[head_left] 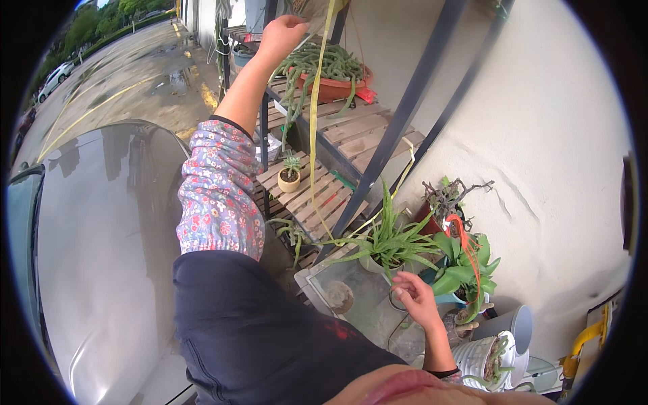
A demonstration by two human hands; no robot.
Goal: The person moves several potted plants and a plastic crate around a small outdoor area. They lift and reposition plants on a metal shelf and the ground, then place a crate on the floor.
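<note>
My left hand [284, 34] is raised beside the upper shelf, its fingers drawn together. Whether something thin is pinched in them I cannot make out. Just right of those fingertips, a yellow strap [316, 96] hangs past the wooden-slat plant rack [349, 126] to a lower loop near its dark metal leg. Below the aloe plant [387, 238], my right hand [416, 298] has loosely bent, parted fingers and no visible object in it. One aloe leaf reaches down to its fingertips; contact is unclear. The aloe's pale pot stands on a glass-topped surface [354, 288].
A trailing succulent in a terracotta-coloured bowl [336, 88] fills part of the upper shelf. On a lower shelf sits a small potted succulent [289, 178]. Broad-leaved plants [463, 263] and a ribbed white pot [473, 354] stand at right. A car [106, 243] is close at left.
</note>
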